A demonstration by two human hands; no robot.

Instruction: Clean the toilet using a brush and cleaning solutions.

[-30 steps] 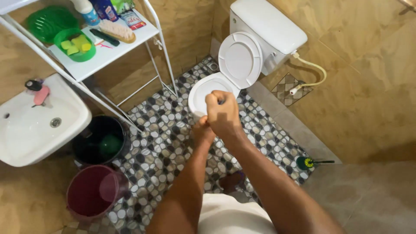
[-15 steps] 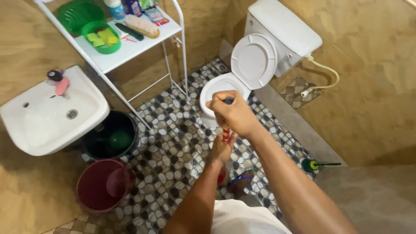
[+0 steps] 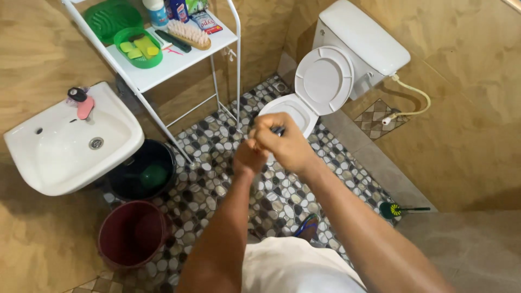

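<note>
Right hand [image 3: 285, 145] clenched on a dark, slim handle [image 3: 278, 130]; left hand [image 3: 248, 157] fisted just below it, contents hidden. Held over a glossy white toilet [image 3: 290, 111], pebble-mosaic floor [image 3: 217, 163], tan walls.

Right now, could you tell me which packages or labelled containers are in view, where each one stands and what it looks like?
White bottle: back of the white shelf, rounded, with a blue label.
Blue bottle: right of the white one, dark blue.
Green packet: at the top edge, mostly cut off.
Flat sachet: shelf's right back corner, white, red and blue.
</note>
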